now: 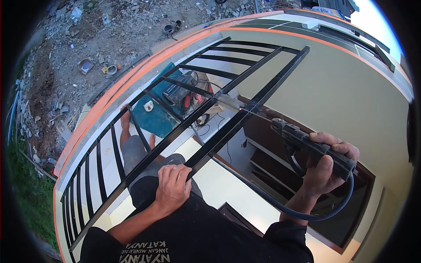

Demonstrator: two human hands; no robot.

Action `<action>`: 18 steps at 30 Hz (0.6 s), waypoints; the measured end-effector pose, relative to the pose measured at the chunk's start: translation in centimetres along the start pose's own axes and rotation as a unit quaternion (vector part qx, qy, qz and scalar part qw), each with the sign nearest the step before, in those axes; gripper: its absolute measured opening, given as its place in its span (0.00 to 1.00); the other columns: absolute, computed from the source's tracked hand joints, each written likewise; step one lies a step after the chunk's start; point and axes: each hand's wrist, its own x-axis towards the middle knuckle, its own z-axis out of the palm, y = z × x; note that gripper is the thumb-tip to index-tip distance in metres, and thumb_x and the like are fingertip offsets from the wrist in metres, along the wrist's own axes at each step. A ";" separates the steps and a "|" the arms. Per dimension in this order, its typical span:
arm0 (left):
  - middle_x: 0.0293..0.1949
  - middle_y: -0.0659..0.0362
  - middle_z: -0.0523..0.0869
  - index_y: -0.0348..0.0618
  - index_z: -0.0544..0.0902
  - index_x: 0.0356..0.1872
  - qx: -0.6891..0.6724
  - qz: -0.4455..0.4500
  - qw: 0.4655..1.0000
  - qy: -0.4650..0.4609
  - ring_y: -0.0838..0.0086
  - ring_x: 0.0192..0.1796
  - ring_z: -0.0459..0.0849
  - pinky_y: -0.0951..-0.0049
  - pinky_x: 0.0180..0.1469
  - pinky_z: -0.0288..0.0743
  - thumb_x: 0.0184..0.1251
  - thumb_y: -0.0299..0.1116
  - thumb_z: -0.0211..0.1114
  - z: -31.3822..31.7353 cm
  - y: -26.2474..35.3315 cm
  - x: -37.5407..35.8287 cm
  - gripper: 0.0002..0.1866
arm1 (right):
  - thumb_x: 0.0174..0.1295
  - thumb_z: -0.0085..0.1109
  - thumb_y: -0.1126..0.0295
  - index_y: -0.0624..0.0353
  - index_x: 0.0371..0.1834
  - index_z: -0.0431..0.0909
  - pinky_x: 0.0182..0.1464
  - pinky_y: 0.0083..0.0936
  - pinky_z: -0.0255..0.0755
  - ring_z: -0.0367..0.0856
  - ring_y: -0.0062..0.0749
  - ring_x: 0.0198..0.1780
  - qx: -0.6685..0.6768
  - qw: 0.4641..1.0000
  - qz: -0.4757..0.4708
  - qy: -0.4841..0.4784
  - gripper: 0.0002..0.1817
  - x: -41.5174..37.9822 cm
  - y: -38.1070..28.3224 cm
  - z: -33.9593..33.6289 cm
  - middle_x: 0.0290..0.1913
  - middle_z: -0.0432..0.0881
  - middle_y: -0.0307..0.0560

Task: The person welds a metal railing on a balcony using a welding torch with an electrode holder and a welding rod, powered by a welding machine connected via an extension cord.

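My right hand is closed around a black welding electrode holder. A thin welding rod sticks out of its jaw, with a small glowing spot and a little smoke where the tip meets a black metal bar. Further down that same bar, my left hand rests with its fingers curled over the near end. Beside it runs a black metal railing frame with several crossbars. The welding cable loops from the holder below my right wrist and passes behind the bar.
A welding machine lies on a teal sheet beneath the frame, near a small white object and loose cables. My bare feet are by the frame. An orange-edged ledge borders a drop to rubble ground. Dark window openings lie below right.
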 end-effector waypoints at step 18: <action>0.49 0.54 0.80 0.40 0.80 0.51 0.002 0.003 1.000 0.002 0.56 0.54 0.77 0.52 0.60 0.68 0.47 0.24 0.75 0.0 -0.1 -0.1 0.26 | 0.67 0.62 0.62 0.58 0.49 0.66 0.41 0.30 0.84 0.86 0.39 0.37 0.001 1.000 0.014 0.003 0.17 0.0 -0.1 0.2 0.38 0.86 0.65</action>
